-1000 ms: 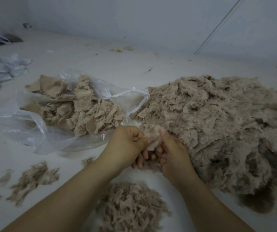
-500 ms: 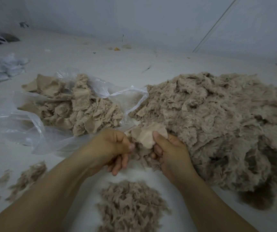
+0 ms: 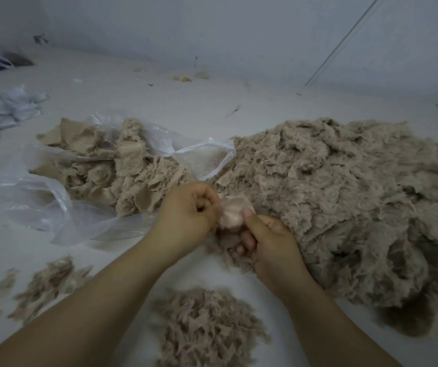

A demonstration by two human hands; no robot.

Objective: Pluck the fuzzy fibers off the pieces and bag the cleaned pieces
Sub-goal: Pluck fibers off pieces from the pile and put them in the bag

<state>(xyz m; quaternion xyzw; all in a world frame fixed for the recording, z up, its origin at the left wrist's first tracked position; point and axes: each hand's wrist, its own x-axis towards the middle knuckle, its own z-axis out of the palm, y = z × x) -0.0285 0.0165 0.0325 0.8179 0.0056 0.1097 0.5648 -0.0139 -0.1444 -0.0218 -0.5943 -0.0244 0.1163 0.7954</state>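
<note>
Fingers (image 3: 249, 215) of the right hand (image 3: 270, 245) pinch one pale piece (image 3: 235, 211), thumb on top, just in front of the big unsorted pile (image 3: 345, 202). Left hand (image 3: 188, 213) is curled tight against the piece's left edge, gripping it or its fuzz; which, cannot tell. Half a second ago the left hand sat lower and clear of the piece; now it has closed back in. Reads as another pluck starting, so this piece isn't clean yet. Plucked fibers (image 3: 207, 327) heaped on the worktop (image 3: 159, 107) below the wrists. Open plastic bag (image 3: 54, 207) of cleaned pieces lies just left, within easy reach for the drop.
</note>
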